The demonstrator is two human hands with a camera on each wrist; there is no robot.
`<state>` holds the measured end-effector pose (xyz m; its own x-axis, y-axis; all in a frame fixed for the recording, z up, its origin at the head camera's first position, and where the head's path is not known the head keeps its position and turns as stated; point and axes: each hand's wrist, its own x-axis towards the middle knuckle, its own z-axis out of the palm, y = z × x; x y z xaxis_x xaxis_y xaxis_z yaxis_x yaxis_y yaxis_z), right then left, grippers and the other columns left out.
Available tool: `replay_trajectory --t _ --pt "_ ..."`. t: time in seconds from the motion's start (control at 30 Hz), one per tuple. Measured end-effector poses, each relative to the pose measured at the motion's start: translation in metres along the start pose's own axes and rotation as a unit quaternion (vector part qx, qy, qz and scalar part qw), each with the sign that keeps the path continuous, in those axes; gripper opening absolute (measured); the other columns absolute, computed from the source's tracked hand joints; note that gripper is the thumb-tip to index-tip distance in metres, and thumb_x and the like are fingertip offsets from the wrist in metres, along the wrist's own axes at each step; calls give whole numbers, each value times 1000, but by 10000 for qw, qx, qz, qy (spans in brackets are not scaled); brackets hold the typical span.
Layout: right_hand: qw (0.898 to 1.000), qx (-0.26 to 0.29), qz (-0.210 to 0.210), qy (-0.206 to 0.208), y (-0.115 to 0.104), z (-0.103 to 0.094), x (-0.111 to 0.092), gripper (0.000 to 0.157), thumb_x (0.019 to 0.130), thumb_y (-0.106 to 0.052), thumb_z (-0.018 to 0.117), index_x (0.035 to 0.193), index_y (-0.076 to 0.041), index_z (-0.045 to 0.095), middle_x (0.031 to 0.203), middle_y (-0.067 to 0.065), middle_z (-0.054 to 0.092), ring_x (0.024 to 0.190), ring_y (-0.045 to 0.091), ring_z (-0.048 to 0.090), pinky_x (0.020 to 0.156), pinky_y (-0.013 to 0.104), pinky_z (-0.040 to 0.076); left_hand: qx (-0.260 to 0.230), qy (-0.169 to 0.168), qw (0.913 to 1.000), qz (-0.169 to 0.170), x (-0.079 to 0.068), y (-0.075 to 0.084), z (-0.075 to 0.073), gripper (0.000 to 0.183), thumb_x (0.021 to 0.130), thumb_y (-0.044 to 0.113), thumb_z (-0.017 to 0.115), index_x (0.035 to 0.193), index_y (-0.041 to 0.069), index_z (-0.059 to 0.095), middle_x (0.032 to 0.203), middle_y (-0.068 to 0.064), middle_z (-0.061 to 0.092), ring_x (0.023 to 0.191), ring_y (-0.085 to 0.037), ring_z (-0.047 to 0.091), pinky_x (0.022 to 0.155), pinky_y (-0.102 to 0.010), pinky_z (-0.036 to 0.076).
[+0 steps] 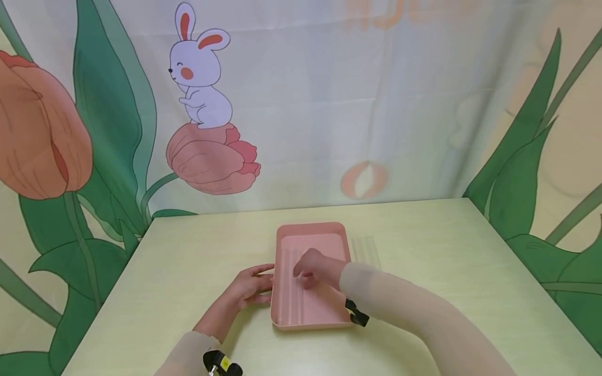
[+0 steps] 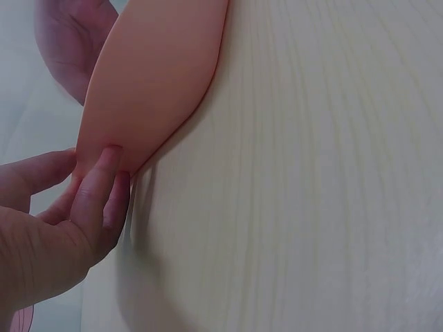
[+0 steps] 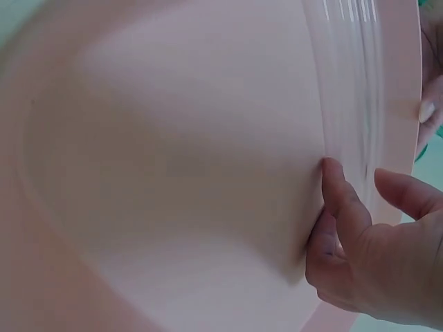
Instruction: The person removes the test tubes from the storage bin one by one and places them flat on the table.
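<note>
A pink rectangular tray lies on the table, with several clear, thin tube-like sticks lengthwise along its left inner side. My left hand is at the tray's left side; in the left wrist view its fairly straight fingertips touch the pink outer wall. Inside the tray, my right hand reaches down over the clear sticks. In the right wrist view its index fingertip meets the inner edge of the sticks. The thumb stands apart, over their other side, and the remaining fingers are bent.
More clear sticks lie on the pale wood-grain table just right of the tray. Behind the table hangs a printed cloth with a rabbit and tulips. The right forearm crosses the tray's right rim.
</note>
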<state>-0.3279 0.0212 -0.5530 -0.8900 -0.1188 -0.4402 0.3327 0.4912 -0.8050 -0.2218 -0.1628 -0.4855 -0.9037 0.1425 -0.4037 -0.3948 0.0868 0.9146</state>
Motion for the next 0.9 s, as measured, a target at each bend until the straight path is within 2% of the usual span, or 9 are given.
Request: replay_trajectory --t 0.07,0.13,0.3,0.43,0.6,0.7,0.77,0.83,0.9 --pt "9998 -174 -87 110 10 9 19 23 65 6 80 82 10 64 75 15 56 60 26 61 55 38 61 20 5 10000 0 0 -1 0 55 99 -1 57 152 -3 43 148 -32 53 100 -18 71 71 -35 65" --pt "9994 -266 5 229 -2 9 -4 25 70 9 77 89 9 60 80 15 53 62 29 65 62 43 64 10 38 10000 -3 -1 -2 0 54 99 -1 57 151 -3 44 147 -31 54 101 -19 71 71 -36 65" --pt "9997 -159 11 172 -39 -2 -70 26 69 16 70 77 2 48 69 7 42 48 25 61 53 36 62 -5 41 10000 4 -2 -3 0 54 99 -1 57 151 -3 44 146 -31 54 101 -20 71 71 -36 65" --pt "9992 -327 33 226 -51 -8 -92 31 73 14 68 66 -4 44 60 3 41 43 18 56 49 28 58 -18 -17 10000 38 -2 -3 0 55 98 -2 57 151 -3 43 147 -32 53 100 -19 71 70 -34 65" --pt "9997 -6 176 169 -53 -10 -89 30 75 15 66 62 -4 48 54 0 40 42 14 49 54 30 60 -24 19 10000 43 1 -3 -1 54 99 -1 56 151 -2 44 146 -31 55 97 -16 71 69 -32 64" --pt "9987 441 246 67 -53 -12 -88 23 75 19 65 70 0 51 60 3 42 46 15 47 60 38 64 -4 29 10000 49 3 -4 -1 54 99 -1 56 151 -2 45 146 -31 55 96 -15 71 69 -32 64" --pt "9975 623 324 33 -50 -11 -80 18 75 20 64 85 8 55 68 8 45 53 17 45 67 43 65 15 40 10000 34 3 -3 -2 53 99 -1 56 151 -1 45 146 -31 55 96 -15 71 69 -32 64" --pt "9962 800 322 -69 -38 -9 -59 34 73 21 66 105 14 58 76 12 48 58 20 47 66 45 65 25 51 10000 19 3 -3 -2 53 99 -1 57 151 -1 45 146 -30 55 96 -15 71 69 -32 64" --pt "9954 897 306 -152 -25 -5 -33 58 71 21 69 127 13 56 86 16 51 63 22 47 64 47 65 45 71 10000 8 2 -2 -2 54 99 0 57 151 -1 45 146 -30 55 96 -15 71 69 -32 64"
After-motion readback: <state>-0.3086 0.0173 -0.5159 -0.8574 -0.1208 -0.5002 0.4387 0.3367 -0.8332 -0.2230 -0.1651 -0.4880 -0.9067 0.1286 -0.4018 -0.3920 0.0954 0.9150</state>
